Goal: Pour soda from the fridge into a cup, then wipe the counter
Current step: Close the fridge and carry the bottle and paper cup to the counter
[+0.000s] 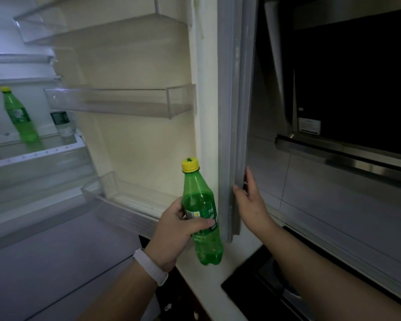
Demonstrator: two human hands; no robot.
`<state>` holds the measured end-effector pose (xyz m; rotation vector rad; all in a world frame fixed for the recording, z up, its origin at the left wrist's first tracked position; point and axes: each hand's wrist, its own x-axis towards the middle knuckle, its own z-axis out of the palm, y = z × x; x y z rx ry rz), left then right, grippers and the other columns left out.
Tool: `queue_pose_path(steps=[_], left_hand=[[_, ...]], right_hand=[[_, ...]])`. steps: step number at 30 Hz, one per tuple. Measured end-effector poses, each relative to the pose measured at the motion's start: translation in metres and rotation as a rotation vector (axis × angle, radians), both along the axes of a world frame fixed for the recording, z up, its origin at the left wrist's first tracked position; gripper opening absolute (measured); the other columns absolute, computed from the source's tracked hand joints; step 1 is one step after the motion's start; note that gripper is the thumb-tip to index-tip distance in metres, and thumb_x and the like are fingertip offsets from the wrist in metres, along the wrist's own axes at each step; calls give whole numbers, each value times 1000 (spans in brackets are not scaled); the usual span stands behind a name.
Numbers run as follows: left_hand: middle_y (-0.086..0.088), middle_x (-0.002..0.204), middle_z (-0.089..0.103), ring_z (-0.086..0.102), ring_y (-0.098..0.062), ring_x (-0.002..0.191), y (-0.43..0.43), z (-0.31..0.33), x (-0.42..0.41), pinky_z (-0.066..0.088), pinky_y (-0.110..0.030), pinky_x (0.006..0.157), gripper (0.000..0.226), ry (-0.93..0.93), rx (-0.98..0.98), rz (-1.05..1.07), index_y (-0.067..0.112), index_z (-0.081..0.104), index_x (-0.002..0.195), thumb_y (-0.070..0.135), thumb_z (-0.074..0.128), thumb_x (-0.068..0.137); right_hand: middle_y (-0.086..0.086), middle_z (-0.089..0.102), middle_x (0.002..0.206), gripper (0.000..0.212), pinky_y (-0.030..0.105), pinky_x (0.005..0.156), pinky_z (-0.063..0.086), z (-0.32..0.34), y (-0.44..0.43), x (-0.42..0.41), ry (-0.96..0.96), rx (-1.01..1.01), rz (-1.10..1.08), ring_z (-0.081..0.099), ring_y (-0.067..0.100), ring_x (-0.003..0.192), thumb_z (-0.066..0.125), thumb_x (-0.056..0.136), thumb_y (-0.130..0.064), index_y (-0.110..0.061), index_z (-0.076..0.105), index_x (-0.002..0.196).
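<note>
My left hand (176, 230) grips a green soda bottle (200, 202) with a yellow cap, held upright in front of the open fridge door (232, 112). My right hand (250, 200) holds the outer edge of that door, thumb on the inner gasket and fingers behind it. A second green soda bottle (20, 117) stands on a lit shelf inside the fridge at the far left, beside a clear water bottle (63, 123). No cup is in view.
The door carries clear plastic bins (125, 103), all without contents. A pale counter (208, 290) runs below the door, with a black cooktop (259, 290) to its right. A dark range hood (347, 89) hangs at the upper right.
</note>
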<state>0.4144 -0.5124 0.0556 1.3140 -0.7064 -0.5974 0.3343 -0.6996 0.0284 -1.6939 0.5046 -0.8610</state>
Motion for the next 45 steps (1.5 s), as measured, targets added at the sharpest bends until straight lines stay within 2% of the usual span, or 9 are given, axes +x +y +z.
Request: queue_pose_path(steps=[7, 12, 15, 22, 25, 28, 34, 39, 45], left_hand=[[-21, 99, 73, 69, -33, 88, 29, 2, -13, 58, -45, 80, 54, 3, 4, 55, 7, 69, 102, 7, 86, 51], [-22, 101, 73, 70, -33, 87, 66, 7, -29, 59, -44, 79, 49, 8, 25, 135, 4, 69, 104, -2, 85, 58], [-15, 94, 75, 71, -25, 82, 94, 5, -35, 60, -35, 68, 39, 5, 33, 207, 7, 69, 101, -14, 75, 68], [-12, 93, 74, 71, -19, 78, 167, -3, -47, 57, -26, 62, 42, 14, 80, 391, 4, 68, 106, -14, 74, 69], [-13, 93, 73, 70, -22, 80, 201, -8, -49, 58, -27, 63, 39, 18, 92, 483, 3, 67, 105, -13, 74, 70], [-10, 88, 74, 71, -22, 78, 235, -13, -48, 57, -27, 61, 37, 53, 88, 566, 6, 68, 102, -13, 73, 70], [-22, 95, 72, 70, -29, 80, 294, -19, -39, 59, -35, 66, 46, 90, 67, 739, 1, 67, 102, -14, 79, 61], [-23, 102, 73, 70, -38, 93, 338, -17, -28, 58, -49, 85, 48, 89, 85, 863, 2, 68, 105, -12, 81, 61], [-13, 94, 75, 71, -31, 90, 388, -17, 0, 58, -41, 75, 42, 88, 93, 941, 8, 69, 101, -11, 79, 65]], right_hand=[[-7, 39, 151, 70, 38, 112, 38, -5, 16, -12, 2, -37, 32, 47, 11, 131, 55, 97, -34, -35, 13, 154], [-8, 51, 137, 64, 15, 93, 44, -6, 42, -28, 14, -164, 55, 56, -5, 110, 55, 98, -26, -25, 22, 152], [-13, 56, 127, 59, 20, 91, 48, -9, 60, -35, 14, -248, 64, 55, -12, 105, 57, 97, -23, -24, 30, 149], [-21, 53, 107, 43, 20, 76, 45, -12, 113, -33, -67, -390, 115, 55, -8, 93, 61, 93, -15, -33, 40, 125], [-2, 55, 103, 30, 32, 78, 49, -13, 134, -24, -122, -506, 140, 54, 10, 88, 58, 88, -27, -22, 48, 116], [8, 53, 111, 43, 37, 82, 50, -15, 158, -10, -185, -586, 206, 52, 13, 97, 53, 83, -36, -8, 51, 116], [10, 38, 140, 58, 33, 104, 41, -15, 216, 28, -341, -696, 353, 40, 18, 130, 60, 83, -34, -12, 38, 133], [16, 31, 150, 73, 20, 118, 17, -12, 270, 65, -386, -788, 448, 24, 14, 142, 60, 85, -34, -5, 29, 144], [15, 22, 155, 71, 42, 118, 25, -19, 331, 120, -474, -919, 474, 25, 30, 144, 58, 89, -38, -10, 26, 146]])
